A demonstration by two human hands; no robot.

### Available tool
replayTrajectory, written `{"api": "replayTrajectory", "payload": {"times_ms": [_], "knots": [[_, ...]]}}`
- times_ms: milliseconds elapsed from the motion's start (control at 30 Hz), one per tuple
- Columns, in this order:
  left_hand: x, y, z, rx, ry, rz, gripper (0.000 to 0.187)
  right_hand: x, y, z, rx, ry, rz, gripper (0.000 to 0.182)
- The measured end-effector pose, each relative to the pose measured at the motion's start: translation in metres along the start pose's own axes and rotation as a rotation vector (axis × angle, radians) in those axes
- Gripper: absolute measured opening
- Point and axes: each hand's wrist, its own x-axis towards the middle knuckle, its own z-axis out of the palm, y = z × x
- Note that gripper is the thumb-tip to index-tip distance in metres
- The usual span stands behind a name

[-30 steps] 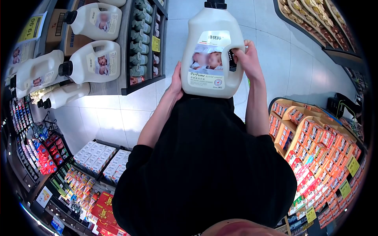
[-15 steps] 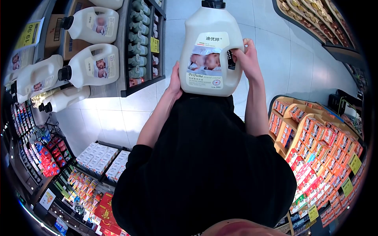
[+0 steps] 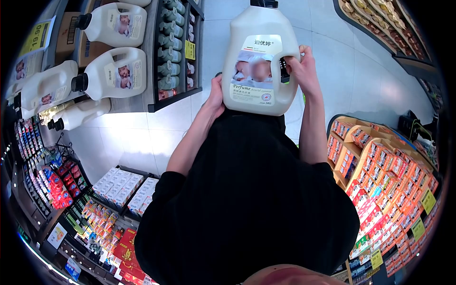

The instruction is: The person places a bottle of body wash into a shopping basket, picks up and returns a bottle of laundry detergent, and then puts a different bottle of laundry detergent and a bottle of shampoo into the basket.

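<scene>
A large white jug of laundry detergent (image 3: 247, 52) with a black cap and a baby picture on its label is held upright before my body. My right hand (image 3: 302, 71) is closed round the jug's handle, the fingers passing through the opening. My left hand (image 3: 217, 97) presses against the lower left side of the jug; its fingers go behind and are partly hidden. The label faces me. To the left, similar white jugs (image 3: 118, 73) lie on a shelf with their black caps pointing left.
A grey shelf unit (image 3: 151, 90) with several green bottles (image 3: 169, 54) stands at the left. Orange boxes (image 3: 380, 164) fill a wooden rack at the right. White boxes (image 3: 118, 185) sit low at the left. Grey floor tiles (image 3: 342, 80) lie around me.
The jug has shifted slightly to the right and tilted a little, with both hands keeping their hold. The surrounding shelves have moved only slightly in view.
</scene>
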Motion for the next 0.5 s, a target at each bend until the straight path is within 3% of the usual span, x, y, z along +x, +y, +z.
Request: {"api": "replayTrajectory", "payload": {"times_ms": [500], "knots": [[-0.003,-0.012,-0.007,-0.058,-0.016,0.049,0.063,0.001,0.011,-0.002,0.027,-0.02,-0.037,0.029]]}}
